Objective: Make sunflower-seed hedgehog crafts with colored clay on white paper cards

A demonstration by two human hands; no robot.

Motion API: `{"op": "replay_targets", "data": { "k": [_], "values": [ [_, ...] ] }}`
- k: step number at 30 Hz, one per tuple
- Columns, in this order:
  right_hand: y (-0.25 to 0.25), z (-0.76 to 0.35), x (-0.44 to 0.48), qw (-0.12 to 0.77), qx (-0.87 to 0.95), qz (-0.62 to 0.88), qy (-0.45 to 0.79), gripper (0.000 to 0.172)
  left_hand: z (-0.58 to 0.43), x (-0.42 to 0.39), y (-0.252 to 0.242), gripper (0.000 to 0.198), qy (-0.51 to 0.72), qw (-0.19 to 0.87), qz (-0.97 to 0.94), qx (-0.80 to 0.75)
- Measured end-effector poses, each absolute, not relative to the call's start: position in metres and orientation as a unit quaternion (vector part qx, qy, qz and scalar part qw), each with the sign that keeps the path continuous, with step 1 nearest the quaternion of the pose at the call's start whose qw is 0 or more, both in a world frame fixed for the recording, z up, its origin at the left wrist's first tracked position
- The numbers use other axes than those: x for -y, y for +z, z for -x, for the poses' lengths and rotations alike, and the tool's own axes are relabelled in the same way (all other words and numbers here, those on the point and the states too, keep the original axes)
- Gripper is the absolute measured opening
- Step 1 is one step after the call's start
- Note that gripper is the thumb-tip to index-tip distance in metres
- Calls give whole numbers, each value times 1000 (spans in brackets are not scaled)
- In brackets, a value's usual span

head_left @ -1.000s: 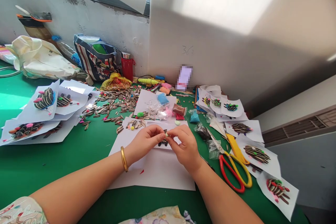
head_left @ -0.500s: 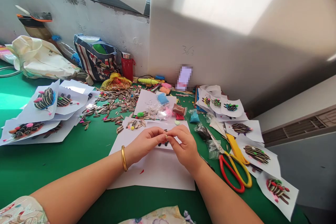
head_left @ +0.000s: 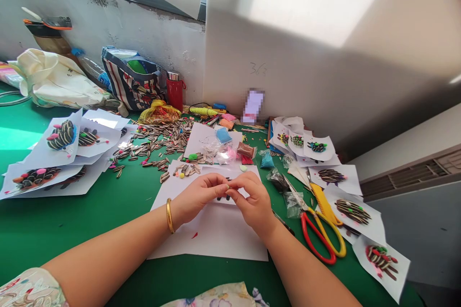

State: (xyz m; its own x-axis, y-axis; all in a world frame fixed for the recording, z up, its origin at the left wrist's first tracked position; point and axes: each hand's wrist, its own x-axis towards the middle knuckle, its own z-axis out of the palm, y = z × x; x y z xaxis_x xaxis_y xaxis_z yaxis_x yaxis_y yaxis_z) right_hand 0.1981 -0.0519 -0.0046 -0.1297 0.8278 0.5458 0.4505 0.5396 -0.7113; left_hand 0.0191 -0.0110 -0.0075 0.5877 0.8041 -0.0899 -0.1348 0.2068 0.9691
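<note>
My left hand (head_left: 196, 199), with a gold bangle on the wrist, and my right hand (head_left: 254, 206) meet fingertip to fingertip over white paper (head_left: 216, 240). Both are closed in a pinch. Something tiny, perhaps greenish, may be between the fingertips, but it is too small to name. Beneath them lies a smaller white card (head_left: 212, 171) with dark pieces on it, mostly hidden by my fingers. Striped sunflower seeds (head_left: 187, 170) and small coloured balls lie on the paper beyond my left hand. A pale green lump (head_left: 243, 168) sits beyond my right hand.
Scissors (head_left: 320, 235) with red and yellow handles and bagged clay (head_left: 277, 180) lie right of the paper. Seed-decorated cards (head_left: 356, 212) line the right edge; more cards (head_left: 63, 136) are stacked left. Loose seeds (head_left: 165, 132), a red bottle (head_left: 175, 93) and bags (head_left: 131, 81) stand behind.
My fingertips have shifted very slightly against each other, still pinched together at the same place. Everything else stays where it was.
</note>
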Motion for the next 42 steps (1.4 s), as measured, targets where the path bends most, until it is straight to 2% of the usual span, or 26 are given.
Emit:
{"op": "replay_targets", "data": {
  "k": [4, 31, 37, 42],
  "values": [
    [-6, -197, 53, 513, 718, 430, 189, 8, -19, 11, -8, 29, 317, 733, -519, -307],
    [1, -197, 54, 495, 717, 438, 220, 14, -18, 11, -8, 27, 308, 759, -484, -306],
    [-3, -197, 53, 497, 719, 440, 207, 8, -18, 11, -10, 29, 311, 765, -475, -305],
    [-6, -198, 53, 489, 728, 440, 193, 16, -18, 11, -10, 29, 303, 765, -485, -296]
  ]
}}
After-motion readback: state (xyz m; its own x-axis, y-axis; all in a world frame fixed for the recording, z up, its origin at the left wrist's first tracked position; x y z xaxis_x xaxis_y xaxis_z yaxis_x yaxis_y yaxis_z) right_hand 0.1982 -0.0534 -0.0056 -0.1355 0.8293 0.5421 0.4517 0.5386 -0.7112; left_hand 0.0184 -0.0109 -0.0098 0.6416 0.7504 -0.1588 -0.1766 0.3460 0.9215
